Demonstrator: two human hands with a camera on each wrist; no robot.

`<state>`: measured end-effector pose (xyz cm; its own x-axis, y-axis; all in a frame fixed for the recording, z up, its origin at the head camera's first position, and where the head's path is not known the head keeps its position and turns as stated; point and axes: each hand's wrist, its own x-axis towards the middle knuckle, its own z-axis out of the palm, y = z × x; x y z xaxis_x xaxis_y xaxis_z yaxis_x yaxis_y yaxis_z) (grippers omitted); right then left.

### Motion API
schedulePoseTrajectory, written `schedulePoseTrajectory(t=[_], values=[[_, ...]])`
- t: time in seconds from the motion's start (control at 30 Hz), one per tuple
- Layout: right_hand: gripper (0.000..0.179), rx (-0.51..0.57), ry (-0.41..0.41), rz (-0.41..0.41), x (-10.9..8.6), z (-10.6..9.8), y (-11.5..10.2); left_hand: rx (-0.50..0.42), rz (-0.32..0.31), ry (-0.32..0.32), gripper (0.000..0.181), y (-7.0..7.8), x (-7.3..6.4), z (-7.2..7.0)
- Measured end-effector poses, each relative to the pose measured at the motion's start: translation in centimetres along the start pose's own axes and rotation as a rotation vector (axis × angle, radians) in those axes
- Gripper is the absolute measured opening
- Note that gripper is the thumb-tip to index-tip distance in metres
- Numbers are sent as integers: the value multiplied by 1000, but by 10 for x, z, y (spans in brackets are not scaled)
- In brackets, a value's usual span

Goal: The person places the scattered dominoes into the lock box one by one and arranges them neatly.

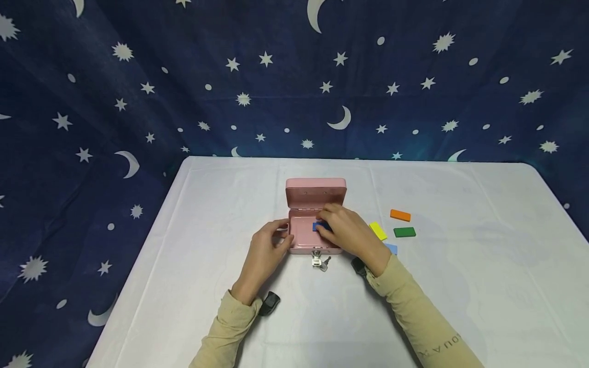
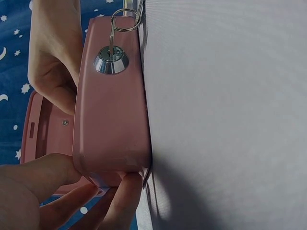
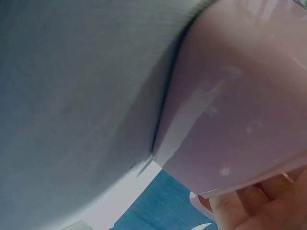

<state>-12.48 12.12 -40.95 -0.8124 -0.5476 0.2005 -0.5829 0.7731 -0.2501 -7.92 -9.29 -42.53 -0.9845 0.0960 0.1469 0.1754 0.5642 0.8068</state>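
- Blue block (image 1: 315, 226): inside the pink box (image 1: 303, 251), over the floor of the box and towards its right side, partly hidden by fingers.
- Right hand (image 1: 342, 228): reaches into the box from the right; its grip is closed on the blue block, with the thumb on the near side and the fingers on the far side.
- Left hand (image 1: 267, 248): at the left side of the box; its grip holds the wall near the front corner, thumb at the rim and fingers against the outside.
- The box sits on the white worktop (image 1: 460, 286), its lid (image 1: 315, 195) raised and leaning back at the rear.
- Lock (image 2: 111, 66): on the front wall, a key (image 2: 112, 38) standing in it; a second key (image 1: 325, 262) hangs beside it.
- To the right of the box lie a yellow block (image 1: 378, 231), an orange block (image 1: 400, 215), a green block (image 1: 405, 232) and a light blue block (image 1: 391, 249). The yellow one lies tilted, near the right hand; the light blue one is partly covered by the right wrist.
- Both sleeves (image 1: 230, 327) are tan; the right one bears dark lettering.
- Behind the worktop hangs a dark blue cloth (image 1: 276, 112) with pale stars and moons.
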Motion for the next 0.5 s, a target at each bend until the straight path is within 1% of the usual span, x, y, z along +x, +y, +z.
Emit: schedulePoseTrajectory(t=[0.5], values=[[25,14,0,-1,-2,-2,-2,-3,2,4,38,-1,1,0]])
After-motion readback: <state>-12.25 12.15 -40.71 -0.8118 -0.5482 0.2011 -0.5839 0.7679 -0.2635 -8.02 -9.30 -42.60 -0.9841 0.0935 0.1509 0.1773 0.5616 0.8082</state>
